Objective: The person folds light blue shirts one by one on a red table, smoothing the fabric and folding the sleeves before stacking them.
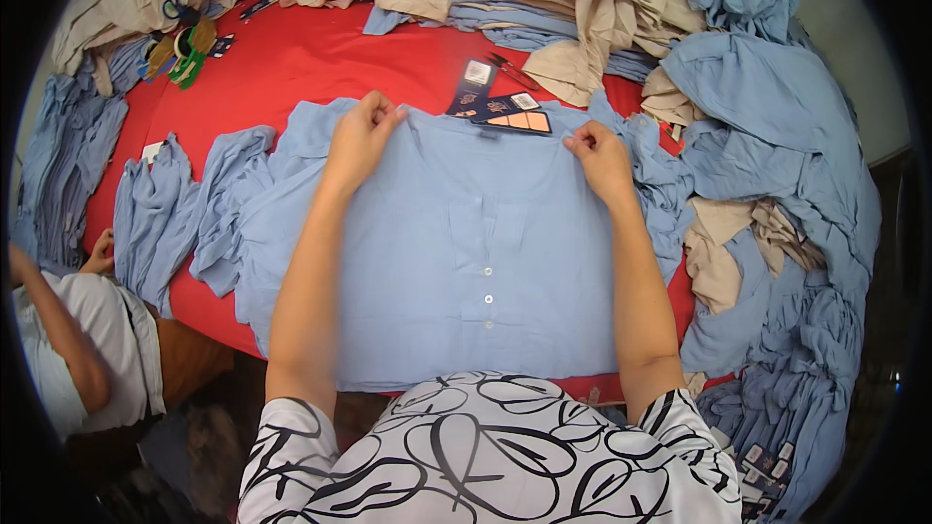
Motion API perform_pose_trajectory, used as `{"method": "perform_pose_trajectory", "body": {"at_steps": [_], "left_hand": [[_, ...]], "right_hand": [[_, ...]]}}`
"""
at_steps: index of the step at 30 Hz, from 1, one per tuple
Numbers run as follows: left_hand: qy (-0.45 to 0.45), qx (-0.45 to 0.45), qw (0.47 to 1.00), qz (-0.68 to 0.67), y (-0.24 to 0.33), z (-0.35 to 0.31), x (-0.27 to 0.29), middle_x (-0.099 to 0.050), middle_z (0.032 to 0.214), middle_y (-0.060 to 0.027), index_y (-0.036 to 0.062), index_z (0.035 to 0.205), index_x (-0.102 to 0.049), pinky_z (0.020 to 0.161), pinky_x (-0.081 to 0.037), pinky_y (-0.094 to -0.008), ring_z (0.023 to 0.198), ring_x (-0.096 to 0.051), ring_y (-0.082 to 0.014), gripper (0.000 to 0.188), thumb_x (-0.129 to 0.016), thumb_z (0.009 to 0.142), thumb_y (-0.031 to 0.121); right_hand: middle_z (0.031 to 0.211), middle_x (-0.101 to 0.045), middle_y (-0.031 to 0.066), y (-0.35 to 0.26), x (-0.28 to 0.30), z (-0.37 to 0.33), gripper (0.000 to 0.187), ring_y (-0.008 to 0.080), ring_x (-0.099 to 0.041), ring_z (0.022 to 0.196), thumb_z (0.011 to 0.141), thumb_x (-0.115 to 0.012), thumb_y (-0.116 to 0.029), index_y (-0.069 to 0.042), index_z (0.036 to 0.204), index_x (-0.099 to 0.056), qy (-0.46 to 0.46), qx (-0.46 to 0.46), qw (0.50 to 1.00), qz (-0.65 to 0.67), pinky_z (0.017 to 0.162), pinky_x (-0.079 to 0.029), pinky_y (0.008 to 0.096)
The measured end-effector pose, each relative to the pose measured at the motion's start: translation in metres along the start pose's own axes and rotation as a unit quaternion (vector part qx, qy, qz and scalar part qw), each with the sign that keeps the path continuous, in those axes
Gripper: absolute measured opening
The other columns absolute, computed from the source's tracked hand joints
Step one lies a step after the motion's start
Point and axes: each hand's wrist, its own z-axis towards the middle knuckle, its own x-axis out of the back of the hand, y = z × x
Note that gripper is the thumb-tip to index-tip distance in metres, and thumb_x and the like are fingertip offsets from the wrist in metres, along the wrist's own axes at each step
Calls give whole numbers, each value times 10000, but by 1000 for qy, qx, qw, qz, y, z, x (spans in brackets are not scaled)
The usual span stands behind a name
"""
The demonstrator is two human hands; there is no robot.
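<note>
A light blue blouse [408, 262] lies spread face up in front of me, its white buttons running down the middle and its neckline away from me. My left hand [365, 141] pinches the fabric at the left shoulder, fingers closed. At the opposite shoulder my right hand [599, 157] grips the cloth between thumb and fingers. The blouse's left sleeve [228, 204] trails out in folds; the right one is bunched beyond my right hand. Just past the neckline, dark hang tags [500, 109] lie between my hands, one with orange blocks.
A red cloth [291, 49] covers the table. Red-handled snips [513, 71] lie beyond the tags. Tape rolls [189, 53] sit at the far left. Heaped blue and beige garments [777, 136] ring the far and right sides. Another person's hand [100, 254] rests at the left edge.
</note>
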Motion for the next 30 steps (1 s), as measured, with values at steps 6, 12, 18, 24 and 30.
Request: {"method": "perform_pose_trajectory", "body": {"at_steps": [6,12,18,24,30], "left_hand": [[146,-56,985,76,-4,-10,32,-678,875,-154,19,944,-640,739,-493,-376,850,-647,-317,277,-678,892,288],[235,20,936,263,-59,-114,101,-665,978,-140,54,1021,-642,838,-470,-391,954,-616,-300,307,-695,870,315],[257,16,927,274,-113,-116,99,-626,870,-156,47,962,-633,736,-464,-428,848,-596,-365,333,-724,844,344],[274,100,925,243,-131,-113,111,-634,781,-175,19,864,-640,669,-473,-430,749,-607,-382,347,-736,838,352],[111,173,976,74,-117,-137,161,-648,812,-115,6,926,-657,704,-475,-330,782,-616,-205,293,-731,843,278]], "right_hand": [[948,-609,107,-31,-30,-38,122,314,-539,864,824,-698,-123,-36,880,-634,194,259,937,-132,767,-444,416],[1157,-617,144,-110,-104,-104,175,343,-555,1103,871,-596,-104,-23,1018,-647,-43,380,921,67,950,-434,450],[1454,-435,192,-165,-187,-109,655,345,-382,1368,896,-601,-436,16,1355,-486,-70,489,866,-79,1124,-277,513],[1526,-351,194,-149,-184,-104,851,342,-245,1454,880,-524,-629,-2,1444,-407,-62,442,879,-165,1175,-108,560],[1544,-322,184,-145,-183,-100,840,330,-241,1458,889,-536,-607,1,1450,-390,-53,449,877,-163,1179,-100,549]]}}
